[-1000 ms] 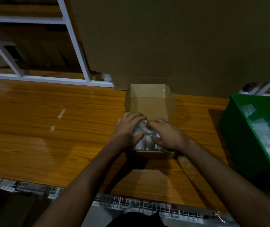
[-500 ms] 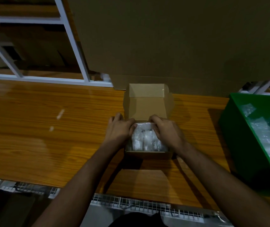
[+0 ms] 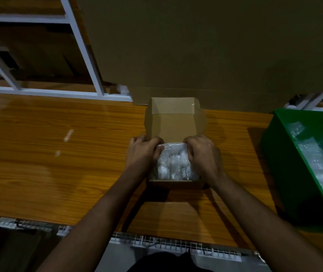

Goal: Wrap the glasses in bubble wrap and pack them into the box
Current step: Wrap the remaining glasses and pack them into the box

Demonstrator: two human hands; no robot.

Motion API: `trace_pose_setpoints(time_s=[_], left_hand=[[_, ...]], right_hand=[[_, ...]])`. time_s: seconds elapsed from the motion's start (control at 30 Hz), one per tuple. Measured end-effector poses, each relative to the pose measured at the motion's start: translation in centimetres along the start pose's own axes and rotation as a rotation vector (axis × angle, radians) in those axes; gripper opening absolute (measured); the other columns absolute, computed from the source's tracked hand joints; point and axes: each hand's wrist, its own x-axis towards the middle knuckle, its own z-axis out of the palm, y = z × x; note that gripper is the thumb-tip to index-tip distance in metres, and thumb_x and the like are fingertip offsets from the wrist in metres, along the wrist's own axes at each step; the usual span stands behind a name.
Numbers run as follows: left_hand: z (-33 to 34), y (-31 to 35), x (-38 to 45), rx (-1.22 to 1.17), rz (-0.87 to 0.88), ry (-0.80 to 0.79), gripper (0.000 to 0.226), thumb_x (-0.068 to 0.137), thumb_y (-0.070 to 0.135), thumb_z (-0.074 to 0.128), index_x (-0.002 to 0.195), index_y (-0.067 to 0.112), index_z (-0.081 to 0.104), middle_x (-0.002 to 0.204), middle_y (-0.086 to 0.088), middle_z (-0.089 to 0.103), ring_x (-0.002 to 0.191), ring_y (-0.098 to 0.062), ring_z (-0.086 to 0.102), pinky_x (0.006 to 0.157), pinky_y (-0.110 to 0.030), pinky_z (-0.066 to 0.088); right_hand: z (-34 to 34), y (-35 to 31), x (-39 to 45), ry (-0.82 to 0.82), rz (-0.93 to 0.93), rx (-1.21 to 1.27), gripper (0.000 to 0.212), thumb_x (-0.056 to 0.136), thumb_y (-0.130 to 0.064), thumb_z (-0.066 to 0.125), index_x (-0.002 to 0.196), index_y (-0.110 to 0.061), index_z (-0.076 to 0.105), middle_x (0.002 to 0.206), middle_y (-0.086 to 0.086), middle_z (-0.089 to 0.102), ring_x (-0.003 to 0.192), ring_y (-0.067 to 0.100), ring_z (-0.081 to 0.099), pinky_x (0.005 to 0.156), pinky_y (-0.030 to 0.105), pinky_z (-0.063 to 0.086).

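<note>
A small brown cardboard box (image 3: 173,184) stands on the wooden table, its lid (image 3: 174,118) raised at the far side. Inside lies a white bubble-wrapped bundle (image 3: 173,163) that fills the box; the glasses under the wrap are hidden. My left hand (image 3: 142,154) is at the box's left side with its fingers curled over the bundle's far left corner. My right hand (image 3: 203,154) is at the right side, fingers curled over the far right corner of the bundle.
A green plastic bin (image 3: 286,158) holding loose bubble wrap (image 3: 321,163) stands at the right. A large cardboard sheet (image 3: 205,46) rises behind the box. A white metal frame (image 3: 82,46) stands at the back left. The wooden table (image 3: 58,154) ends at a wire rack near me.
Both hands have moved apart from the middle of the bundle to its far corners, uncovering the wrap. The bundle sits lower in the box.
</note>
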Motion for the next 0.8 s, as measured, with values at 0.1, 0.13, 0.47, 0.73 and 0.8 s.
trace_pose_setpoints(time_s=[0.1,0.13,0.47,0.73,0.8], left_hand=[[0.2,0.2,0.2,0.057,0.033,-0.017,0.022,0.098,0.041,0.052,0.11,0.026,0.062,0.098,-0.005,0.069,0.105,-0.024,0.055,0.09,-0.04,0.032],[0.2,0.4,0.2,0.08,0.04,-0.027,0.023,0.098,0.042,0.051,0.11,0.025,0.063,0.099,-0.004,0.069,0.107,-0.024,0.054,0.091,-0.04,0.032],[0.8,0.6,-0.2,0.226,0.133,0.007,0.024,0.093,0.033,0.058,0.083,0.016,0.072,0.087,-0.004,0.074,0.103,-0.029,0.057,0.083,-0.04,0.037],[1.1,0.3,0.1,0.203,0.283,-0.075,0.023,0.083,0.024,0.065,0.103,0.015,0.074,0.094,-0.008,0.075,0.099,-0.029,0.06,0.08,-0.04,0.043],[0.7,0.4,0.2,0.276,0.25,-0.132,0.026,0.083,0.032,0.059,0.099,0.018,0.076,0.09,-0.006,0.076,0.101,-0.029,0.06,0.082,-0.04,0.042]], right_hand=[[-0.2,0.4,-0.1,0.025,-0.042,-0.085,0.019,0.081,-0.005,0.071,0.099,-0.012,0.071,0.093,0.006,0.069,0.09,0.024,0.06,0.077,0.037,0.051],[-0.1,0.5,-0.1,0.018,-0.064,-0.125,0.019,0.08,-0.005,0.073,0.098,-0.01,0.072,0.094,0.007,0.067,0.092,0.024,0.059,0.078,0.038,0.05],[-0.9,-0.6,-0.2,-0.299,-0.226,-0.112,0.038,0.093,-0.011,0.056,0.131,-0.012,0.061,0.126,0.009,0.066,0.116,0.024,0.056,0.098,0.036,0.048],[0.1,-1.0,0.0,-0.408,-0.139,-0.11,0.041,0.091,-0.032,0.052,0.127,-0.013,0.057,0.122,0.009,0.058,0.112,0.026,0.051,0.095,0.039,0.041],[0.1,-1.2,0.2,-0.426,-0.121,-0.107,0.042,0.091,-0.033,0.053,0.127,-0.013,0.058,0.123,0.009,0.058,0.114,0.026,0.05,0.094,0.039,0.042]])
